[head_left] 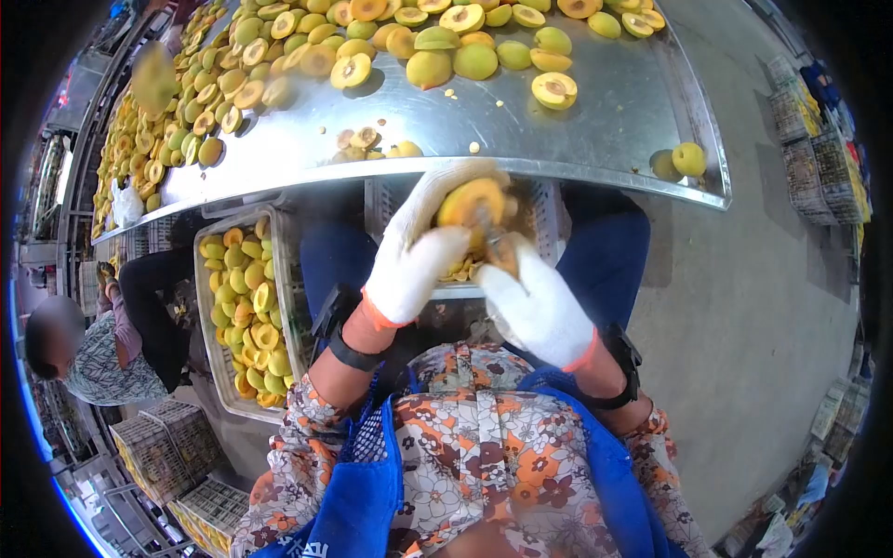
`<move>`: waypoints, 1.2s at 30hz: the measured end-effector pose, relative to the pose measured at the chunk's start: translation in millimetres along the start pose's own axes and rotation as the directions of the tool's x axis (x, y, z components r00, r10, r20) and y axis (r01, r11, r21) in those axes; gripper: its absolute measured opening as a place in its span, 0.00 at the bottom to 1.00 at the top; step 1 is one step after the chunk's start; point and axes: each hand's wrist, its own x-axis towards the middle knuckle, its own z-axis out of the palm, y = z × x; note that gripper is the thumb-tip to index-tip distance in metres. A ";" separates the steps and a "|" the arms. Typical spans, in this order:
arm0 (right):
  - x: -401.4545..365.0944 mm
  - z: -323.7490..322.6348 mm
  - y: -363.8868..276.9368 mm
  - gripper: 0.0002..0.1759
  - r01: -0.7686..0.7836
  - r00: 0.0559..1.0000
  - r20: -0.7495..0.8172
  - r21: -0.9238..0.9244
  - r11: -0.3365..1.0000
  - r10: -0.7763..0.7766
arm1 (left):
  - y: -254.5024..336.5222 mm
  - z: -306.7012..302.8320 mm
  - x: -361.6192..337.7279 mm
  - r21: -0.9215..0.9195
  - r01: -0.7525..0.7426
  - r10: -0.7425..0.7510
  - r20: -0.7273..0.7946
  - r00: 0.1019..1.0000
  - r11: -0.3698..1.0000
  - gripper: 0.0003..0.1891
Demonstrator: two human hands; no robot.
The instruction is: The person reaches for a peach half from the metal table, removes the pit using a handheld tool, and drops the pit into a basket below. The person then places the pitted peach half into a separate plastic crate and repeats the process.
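Light is bright and fairly even, with white glare on the metal counter (288,149) toward eleven o'clock and shadow beneath it. Fisheye distortion bends the edges into black corners. The fruit (456,206) between the hands (409,270) is motion-blurred.

Grey floor (721,316) and stacked crates (823,172) at right, another person (116,363) at far left

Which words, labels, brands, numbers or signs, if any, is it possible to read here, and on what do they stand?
No text is readable with certainty.
Blue vest: white characters at the picture's bottom edge, too small and cut off to read.
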 end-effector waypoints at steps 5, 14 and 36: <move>13.9 5.6 43.7 0.21 0.521 0.724 0.041 -0.686 0.508 -0.688 | -28.5 14.2 5.4 -0.300 0.190 -0.238 -0.130 0.963 0.935 0.16; -14.2 5.7 -2.4 0.04 -0.396 0.910 0.337 0.536 0.746 0.241 | -17.0 22.8 -5.0 0.088 0.014 0.001 -0.167 0.986 0.996 0.13; 12.6 40.9 -13.7 0.07 -0.523 0.762 0.559 0.235 0.819 0.327 | -13.9 -19.3 -63.9 -0.450 -0.073 -0.158 -0.456 0.876 0.890 0.20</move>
